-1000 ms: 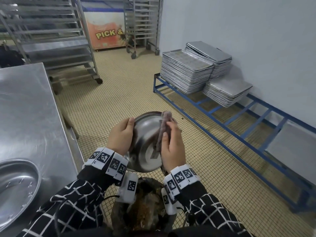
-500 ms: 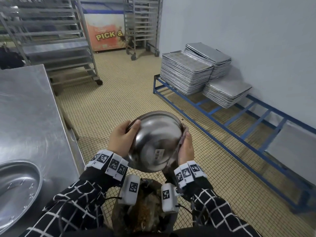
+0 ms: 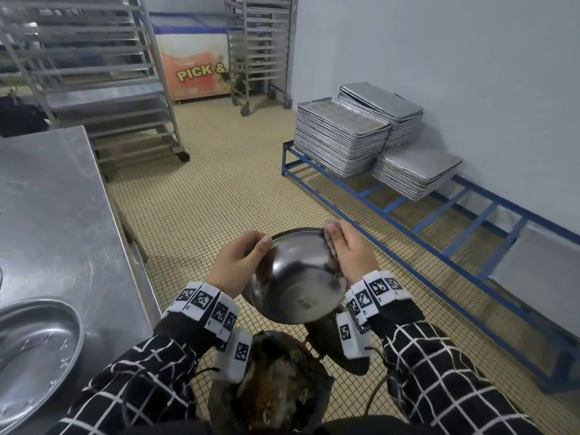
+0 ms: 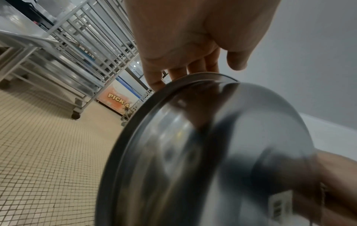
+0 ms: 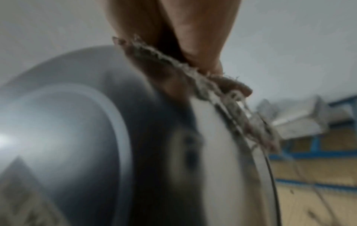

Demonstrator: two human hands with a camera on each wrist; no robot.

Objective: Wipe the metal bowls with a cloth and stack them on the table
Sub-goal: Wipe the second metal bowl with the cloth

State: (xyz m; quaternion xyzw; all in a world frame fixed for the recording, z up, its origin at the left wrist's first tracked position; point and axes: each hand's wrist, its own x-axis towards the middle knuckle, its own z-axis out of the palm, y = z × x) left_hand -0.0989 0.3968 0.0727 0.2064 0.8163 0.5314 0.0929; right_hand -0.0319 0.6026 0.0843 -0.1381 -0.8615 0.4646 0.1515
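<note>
The steel tabletop (image 3: 53, 208) runs along the left, a metal bowl (image 3: 28, 350) already resting at its near edge. The bowl in hand (image 3: 295, 277) is held over the floor, underside toward the person, probably so its outer wall can be wiped. The left hand (image 3: 235, 262) curls over its left rim to steady it. The right hand (image 3: 351, 255) presses the cloth (image 3: 329, 243) against the right rim.
</note>
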